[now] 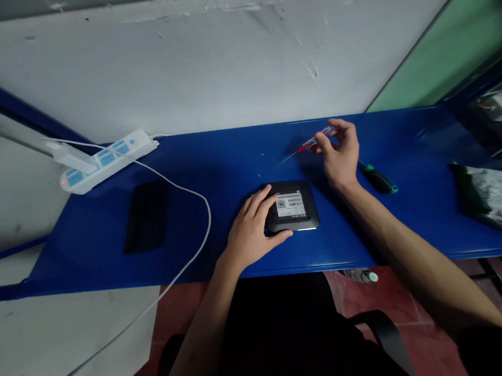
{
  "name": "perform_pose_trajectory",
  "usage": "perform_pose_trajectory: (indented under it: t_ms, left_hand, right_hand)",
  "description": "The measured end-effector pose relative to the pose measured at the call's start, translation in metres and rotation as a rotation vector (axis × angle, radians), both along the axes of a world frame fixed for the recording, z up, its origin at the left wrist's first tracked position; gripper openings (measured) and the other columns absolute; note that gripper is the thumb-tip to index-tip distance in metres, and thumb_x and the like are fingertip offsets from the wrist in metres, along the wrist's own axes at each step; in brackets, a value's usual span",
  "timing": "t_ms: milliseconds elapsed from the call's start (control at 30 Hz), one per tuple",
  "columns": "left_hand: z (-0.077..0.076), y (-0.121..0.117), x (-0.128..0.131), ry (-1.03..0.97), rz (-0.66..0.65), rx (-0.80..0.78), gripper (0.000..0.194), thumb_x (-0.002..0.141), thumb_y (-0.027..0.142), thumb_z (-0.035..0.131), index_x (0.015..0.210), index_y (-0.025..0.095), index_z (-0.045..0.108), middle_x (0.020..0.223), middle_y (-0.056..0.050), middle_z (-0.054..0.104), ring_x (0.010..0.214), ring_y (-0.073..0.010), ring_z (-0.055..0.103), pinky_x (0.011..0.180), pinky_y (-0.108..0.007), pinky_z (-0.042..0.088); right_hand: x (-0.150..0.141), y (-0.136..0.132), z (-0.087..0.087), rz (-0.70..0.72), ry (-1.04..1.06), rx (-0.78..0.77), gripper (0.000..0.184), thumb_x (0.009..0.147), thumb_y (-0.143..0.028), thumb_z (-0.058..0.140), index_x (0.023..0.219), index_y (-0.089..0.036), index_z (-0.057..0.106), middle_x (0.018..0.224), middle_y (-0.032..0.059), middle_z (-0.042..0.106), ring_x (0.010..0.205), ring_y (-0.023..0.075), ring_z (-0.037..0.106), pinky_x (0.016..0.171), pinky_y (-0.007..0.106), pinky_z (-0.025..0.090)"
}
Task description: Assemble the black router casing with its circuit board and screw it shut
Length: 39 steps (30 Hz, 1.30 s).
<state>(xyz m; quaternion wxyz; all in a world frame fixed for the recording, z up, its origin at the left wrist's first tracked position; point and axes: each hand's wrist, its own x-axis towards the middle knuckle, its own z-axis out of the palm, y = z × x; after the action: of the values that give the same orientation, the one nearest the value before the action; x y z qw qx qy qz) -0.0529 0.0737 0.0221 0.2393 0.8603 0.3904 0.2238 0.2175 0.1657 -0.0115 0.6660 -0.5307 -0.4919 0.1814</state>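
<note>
A flat black box (pixel 311 204) with a white printed label lies on the blue tabletop. My left hand (pixel 251 228) grips its left side, fingers along the far-left edge and thumb along the near edge. Above the table, to the box's upper right, my right hand (pixel 340 150) is closed around a screwdriver (pixel 310 142) with a clear and red handle. Its thin shaft points left and down, apart from the box. A second screwdriver, green and black (pixel 378 179), rests on the table beside my right wrist.
A white power strip (pixel 111 159) with a plugged-in adapter stands at the back left. Its white cable (pixel 207 205) crosses the table and hangs over the front edge. A dark phone-like slab (pixel 145 217) lies at left. A plastic bag (pixel 492 197) sits at far right.
</note>
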Motion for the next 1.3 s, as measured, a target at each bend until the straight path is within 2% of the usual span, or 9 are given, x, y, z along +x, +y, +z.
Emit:
perform_pose_trajectory:
  t_ms: [100,267,400,600,767,1067,1300]
  left_hand:
    - [-0.001,0.0,0.0,-0.002,-0.001,0.011,0.074,0.083,0.045,0.078,0.144,0.027,0.041,0.16,-0.009,0.037,0.145,-0.0322,0.039,0.115,-0.054,0.041]
    - [-0.001,-0.001,0.0,-0.01,-0.003,0.015,0.073,0.083,0.044,0.078,0.143,0.026,0.042,0.16,-0.009,0.038,0.145,-0.0311,0.038,0.117,-0.052,0.04]
    - [-0.002,-0.001,0.0,-0.023,-0.011,0.016,0.074,0.083,0.043,0.079,0.145,0.028,0.041,0.16,-0.009,0.038,0.145,-0.0331,0.038,0.116,-0.054,0.041]
    - [-0.003,0.0,0.0,-0.008,-0.005,0.016,0.073,0.084,0.044,0.078,0.144,0.025,0.042,0.16,-0.009,0.037,0.145,-0.0325,0.038,0.116,-0.053,0.042]
    - [-0.003,-0.001,0.0,-0.009,-0.013,0.018,0.072,0.084,0.044,0.077,0.144,0.024,0.042,0.161,-0.009,0.036,0.146,-0.0324,0.037,0.117,-0.052,0.041]
    - [-0.003,-0.002,0.0,-0.015,-0.014,0.017,0.071,0.084,0.044,0.077,0.143,0.024,0.044,0.161,-0.009,0.036,0.145,-0.0341,0.037,0.117,-0.055,0.04]
    - [-0.004,-0.001,0.001,-0.022,-0.013,0.033,0.071,0.084,0.044,0.078,0.143,0.023,0.043,0.16,-0.009,0.037,0.145,-0.0328,0.038,0.117,-0.053,0.04]
  right_hand:
    - [-0.013,0.023,-0.009,0.007,0.04,-0.009,0.047,0.084,-0.057,0.068,0.121,-0.032,0.053,0.113,0.0052,0.055,0.096,0.0255,0.07,0.078,0.048,0.065]
    - [-0.034,0.047,-0.023,-0.005,0.131,-0.066,0.053,0.08,-0.063,0.068,0.117,-0.028,0.051,0.109,0.0052,0.056,0.082,0.021,0.071,0.079,0.049,0.065]
    - [-0.032,0.046,-0.027,-0.013,0.149,-0.064,0.055,0.077,-0.064,0.071,0.115,-0.029,0.051,0.108,0.0036,0.055,0.081,0.0194,0.071,0.082,0.047,0.064]
    - [-0.027,0.043,-0.031,0.011,0.103,-0.068,0.051,0.08,-0.059,0.069,0.118,-0.03,0.051,0.111,0.0054,0.055,0.098,0.0238,0.069,0.084,0.049,0.063]
    - [-0.026,0.044,-0.033,-0.008,0.098,-0.067,0.052,0.079,-0.06,0.07,0.117,-0.029,0.051,0.113,0.0056,0.056,0.104,0.025,0.067,0.084,0.05,0.064]
    - [-0.024,0.044,-0.032,-0.037,0.088,-0.065,0.052,0.076,-0.059,0.074,0.111,-0.027,0.053,0.107,0.0052,0.058,0.099,0.0256,0.068,0.082,0.052,0.064]
    - [-0.026,0.041,-0.028,-0.017,0.088,-0.055,0.046,0.079,-0.052,0.073,0.111,-0.026,0.052,0.107,0.0051,0.057,0.099,0.0239,0.068,0.08,0.047,0.064]
